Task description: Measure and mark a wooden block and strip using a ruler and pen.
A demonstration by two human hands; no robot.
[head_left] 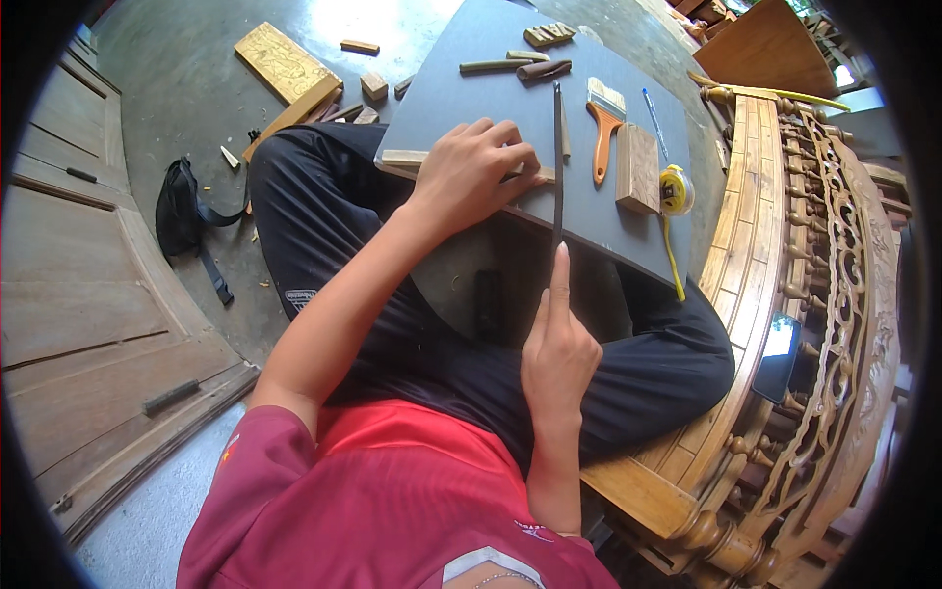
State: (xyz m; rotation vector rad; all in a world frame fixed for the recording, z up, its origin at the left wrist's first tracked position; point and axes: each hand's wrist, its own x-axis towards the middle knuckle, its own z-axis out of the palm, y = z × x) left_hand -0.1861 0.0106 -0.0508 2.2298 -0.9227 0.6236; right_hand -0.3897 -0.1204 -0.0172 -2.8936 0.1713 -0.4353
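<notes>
Under my left hand (473,175), a narrow wooden strip (400,158) lies along the near edge of a dark grey board (442,98). The fingers curl over the strip and pin it down, hiding its middle. My right hand (562,358) grips a long dark file (558,167), with the index finger stretched along it. The file points away from me and crosses close to the strip's right end; whether they touch I cannot tell. Its handle is hidden in the fist. Just right of the file lies a thin pointed piece (564,128).
On the board's right are a paintbrush (603,128), wooden block (639,167), blue pen (655,123) and yellow tape measure (676,188); several wood pieces (543,70) lie at the back. A carved wooden bench (751,187) holding a phone (776,358) flanks my right; a black bag (180,211) lies left.
</notes>
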